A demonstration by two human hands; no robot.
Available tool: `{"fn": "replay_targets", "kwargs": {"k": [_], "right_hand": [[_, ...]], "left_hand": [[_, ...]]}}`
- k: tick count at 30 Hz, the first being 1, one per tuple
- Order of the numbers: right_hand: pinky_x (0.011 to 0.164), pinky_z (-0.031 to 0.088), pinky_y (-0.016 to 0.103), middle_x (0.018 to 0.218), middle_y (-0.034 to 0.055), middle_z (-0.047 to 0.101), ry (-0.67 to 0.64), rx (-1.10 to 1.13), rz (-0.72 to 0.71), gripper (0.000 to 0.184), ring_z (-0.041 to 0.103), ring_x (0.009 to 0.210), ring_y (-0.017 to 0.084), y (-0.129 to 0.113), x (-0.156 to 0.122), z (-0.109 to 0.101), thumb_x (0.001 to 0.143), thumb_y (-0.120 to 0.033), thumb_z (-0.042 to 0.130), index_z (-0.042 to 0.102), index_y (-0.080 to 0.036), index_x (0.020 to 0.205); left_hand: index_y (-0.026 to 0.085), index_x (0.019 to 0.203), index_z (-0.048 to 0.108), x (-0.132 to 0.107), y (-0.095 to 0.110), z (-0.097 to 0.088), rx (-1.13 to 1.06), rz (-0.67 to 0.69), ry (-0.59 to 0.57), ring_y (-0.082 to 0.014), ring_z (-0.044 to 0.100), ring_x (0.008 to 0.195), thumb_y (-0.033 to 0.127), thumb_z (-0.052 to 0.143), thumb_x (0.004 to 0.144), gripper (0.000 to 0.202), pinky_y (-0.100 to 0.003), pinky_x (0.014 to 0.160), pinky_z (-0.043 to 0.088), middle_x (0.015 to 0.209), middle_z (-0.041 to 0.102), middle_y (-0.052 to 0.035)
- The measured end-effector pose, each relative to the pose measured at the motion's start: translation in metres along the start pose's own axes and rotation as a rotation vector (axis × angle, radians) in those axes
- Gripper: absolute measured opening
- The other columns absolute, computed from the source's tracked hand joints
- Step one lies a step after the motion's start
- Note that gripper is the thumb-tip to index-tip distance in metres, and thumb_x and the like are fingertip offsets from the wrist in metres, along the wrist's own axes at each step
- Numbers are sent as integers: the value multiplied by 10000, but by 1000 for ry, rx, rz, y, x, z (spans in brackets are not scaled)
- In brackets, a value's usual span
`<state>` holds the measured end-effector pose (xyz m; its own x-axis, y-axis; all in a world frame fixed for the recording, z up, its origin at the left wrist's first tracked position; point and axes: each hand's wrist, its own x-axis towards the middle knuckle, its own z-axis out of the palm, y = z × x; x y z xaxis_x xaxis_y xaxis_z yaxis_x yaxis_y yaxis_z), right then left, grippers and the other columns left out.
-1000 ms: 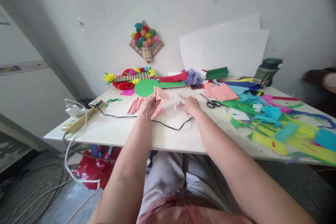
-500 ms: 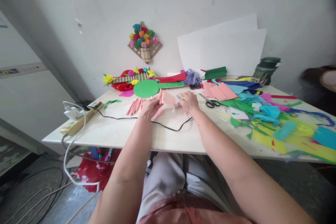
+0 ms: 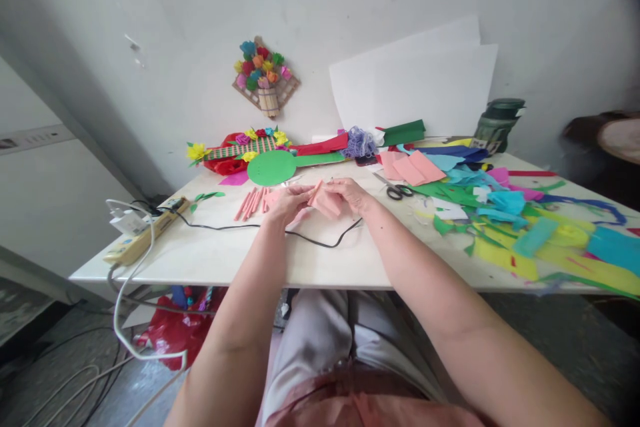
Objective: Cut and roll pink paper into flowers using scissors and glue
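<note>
Both my hands meet over the middle of the white table [image 3: 225, 260]. My left hand [image 3: 289, 203] and my right hand [image 3: 351, 194] pinch the same pink paper piece [image 3: 326, 201] between their fingers, just above the table top. A black cable [image 3: 320, 240] runs under my hands. Several rolled pink paper sticks [image 3: 251, 203] lie to the left of my left hand, and a green paper disc [image 3: 271, 167] lies behind it.
Scissors [image 3: 395, 190] lie right of my hands. Loose sheets and scraps of coloured paper [image 3: 505, 220] cover the table's right side. A power strip [image 3: 145, 230] with a white plug sits at the left edge. White boards [image 3: 415, 93] and a dark green jar [image 3: 497, 123] stand at the back.
My right hand left the small white object on the table and joined my left hand on the pink paper. The view shifted slightly upward.
</note>
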<state>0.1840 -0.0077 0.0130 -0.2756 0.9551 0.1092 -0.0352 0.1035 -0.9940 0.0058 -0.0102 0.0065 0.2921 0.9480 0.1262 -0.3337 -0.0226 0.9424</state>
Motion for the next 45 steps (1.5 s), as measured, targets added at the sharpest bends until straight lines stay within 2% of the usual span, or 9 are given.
{"fn": "replay_targets", "kwargs": {"k": [4,9,14,23,28,36,41,45], "right_hand": [[491,386,210,524,-15,588,-25,135,58,155,515,491,103,0,0,2,567,-228,712,596,-136,611],[484,398,211,496,-19,580,-18,149,88,126,518,466,103,-2,-2,2,572,-183,707,593,-133,589],[472,376,206,494,-29,560,-11,115,35,155,490,456,91,-1,-2,2,561,-220,706,576,-136,568],[485,336,219,500,-39,525,11,58,-74,243,456,482,91,2,1,3,518,-323,718,554,-145,536],[508,319,234,513,-41,509,32,13,-135,213,436,502,93,5,3,4,547,-326,676,560,-148,547],[506,294,237,519,-46,468,61,-100,-201,217,410,515,94,8,4,5,605,-340,623,515,-162,544],[489,289,246,490,-39,445,98,-118,-168,312,415,515,111,5,2,7,647,-455,613,526,-168,560],[474,275,246,466,-50,399,148,-152,-131,401,382,493,101,5,2,9,624,-527,637,467,-179,519]], "left_hand": [[93,840,724,1,0,1,56,18,13,-127,627,619,125,767,590,256,-213,601,479,725,699,-78],[110,868,728,2,-2,1,134,62,71,-111,613,612,122,772,558,314,-204,601,465,750,710,-69],[142,879,733,5,-6,-3,217,127,75,-110,595,599,159,773,566,316,-211,607,460,720,709,-49],[140,893,733,5,-5,-2,341,141,67,-118,581,626,258,792,553,364,-239,639,449,745,706,-48],[128,937,726,8,-8,-5,407,133,-3,-151,596,712,362,778,569,439,-285,722,453,784,706,-65],[148,837,744,12,-12,-12,472,141,-13,-143,586,690,424,754,589,371,-275,706,448,674,662,-27],[138,837,737,8,-10,-9,474,120,-10,-123,568,650,448,744,600,390,-264,660,448,681,652,-33],[125,837,732,7,-9,-7,493,117,4,-105,543,610,438,746,598,394,-252,619,438,678,645,-36]]}}
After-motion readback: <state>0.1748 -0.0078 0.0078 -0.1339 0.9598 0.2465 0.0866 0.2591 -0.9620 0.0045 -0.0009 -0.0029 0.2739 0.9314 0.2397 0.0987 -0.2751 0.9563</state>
